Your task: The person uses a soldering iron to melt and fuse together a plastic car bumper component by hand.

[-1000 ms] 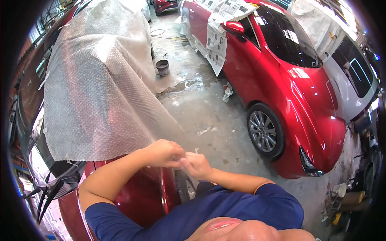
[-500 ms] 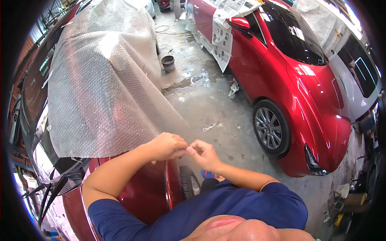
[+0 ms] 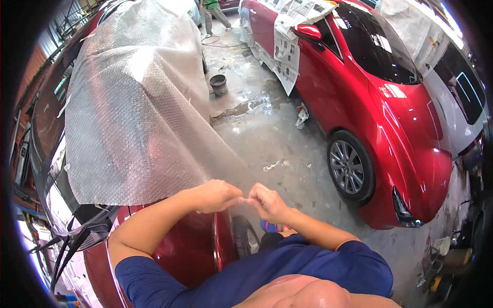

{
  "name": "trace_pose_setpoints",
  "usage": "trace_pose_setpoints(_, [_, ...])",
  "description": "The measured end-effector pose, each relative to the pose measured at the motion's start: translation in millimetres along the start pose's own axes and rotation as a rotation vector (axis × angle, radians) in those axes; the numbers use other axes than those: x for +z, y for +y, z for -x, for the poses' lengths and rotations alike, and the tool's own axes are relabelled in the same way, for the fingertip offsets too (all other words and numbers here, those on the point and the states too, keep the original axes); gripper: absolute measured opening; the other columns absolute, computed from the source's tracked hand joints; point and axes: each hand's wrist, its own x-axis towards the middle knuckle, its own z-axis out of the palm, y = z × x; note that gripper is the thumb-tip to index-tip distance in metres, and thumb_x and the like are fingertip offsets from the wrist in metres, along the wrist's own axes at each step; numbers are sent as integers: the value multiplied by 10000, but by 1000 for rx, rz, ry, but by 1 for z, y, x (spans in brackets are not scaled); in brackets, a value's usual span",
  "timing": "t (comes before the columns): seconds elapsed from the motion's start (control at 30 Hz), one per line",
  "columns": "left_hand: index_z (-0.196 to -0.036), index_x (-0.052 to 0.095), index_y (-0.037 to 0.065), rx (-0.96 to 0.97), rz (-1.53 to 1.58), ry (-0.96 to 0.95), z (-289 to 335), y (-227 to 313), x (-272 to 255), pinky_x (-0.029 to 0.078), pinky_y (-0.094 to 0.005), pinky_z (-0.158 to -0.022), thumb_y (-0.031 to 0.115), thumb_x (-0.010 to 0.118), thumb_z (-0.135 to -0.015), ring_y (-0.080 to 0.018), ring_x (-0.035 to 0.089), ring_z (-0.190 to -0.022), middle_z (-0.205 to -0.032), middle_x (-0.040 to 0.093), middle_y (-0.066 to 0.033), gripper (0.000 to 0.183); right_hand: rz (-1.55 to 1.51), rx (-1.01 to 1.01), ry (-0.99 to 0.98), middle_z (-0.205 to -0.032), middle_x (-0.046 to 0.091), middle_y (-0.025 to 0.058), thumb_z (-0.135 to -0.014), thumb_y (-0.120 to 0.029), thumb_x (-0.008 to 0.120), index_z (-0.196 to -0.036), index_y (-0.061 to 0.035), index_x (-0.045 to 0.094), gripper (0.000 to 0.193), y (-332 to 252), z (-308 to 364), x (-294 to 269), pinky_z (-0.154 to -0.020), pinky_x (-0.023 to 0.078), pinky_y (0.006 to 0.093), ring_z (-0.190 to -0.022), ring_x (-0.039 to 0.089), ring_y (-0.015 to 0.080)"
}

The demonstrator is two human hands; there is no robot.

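Observation:
My left hand (image 3: 218, 196) and my right hand (image 3: 269, 203) meet in front of my chest, fingertips close together. Both are closed in a pinch. A tiny pale bit shows between the fingertips, too small to name. Beneath my left forearm lies the dark red fender of a car (image 3: 186, 241). Clear bubble wrap (image 3: 128, 123) drapes over much of that car, its lower edge just beyond my left forearm. The fender's wheel (image 3: 246, 236) shows below my hands.
To the right stands a glossy red car (image 3: 359, 113), with newspaper (image 3: 285, 56) masking its side. On the concrete floor are a dark bucket (image 3: 218, 84), a thin hose (image 3: 221, 44) and paper scraps (image 3: 276, 165). Another person (image 3: 215, 15) walks at the far end. A white car (image 3: 454, 97) stands far right.
My hands have come slightly lower and a little right, still pinched close together. A person in a green top has come into view at the far end.

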Motion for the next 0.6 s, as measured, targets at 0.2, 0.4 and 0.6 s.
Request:
trace_pose_setpoints(0.2, [-923, 692, 37, 14, 77, 129, 1, 8, -11, 517, -415, -675, 125, 655, -876, -325, 641, -743, -809, 652, -151, 107, 31, 44, -6, -820, 532, 119, -911, -63, 615, -893, -14, 529, 101, -2, 0, -7, -589, 441, 364, -643, 553, 268])
trace_pose_setpoints(0.4, [-995, 736, 69, 58, 193, 275, -1, 4, -5, 561, -368, -675, 99, 691, -827, -284, 695, -746, -855, 717, -115, 177, -67, 131, 87, -796, 539, 110, -938, -107, 609, -911, -14, 569, 104, 5, 4, 1, -565, 438, 341, -616, 543, 214])
trace_pose_setpoints(0.6, [-977, 720, 43, -40, 275, 265, -1, 15, -1, 545, -330, -663, 71, 722, -823, -225, 684, -731, -826, 706, -109, 157, -24, 61, 118, -786, 530, 100, -934, -100, 607, -907, -14, 575, 95, -2, 2, 7, -536, 421, 319, -574, 501, 188])
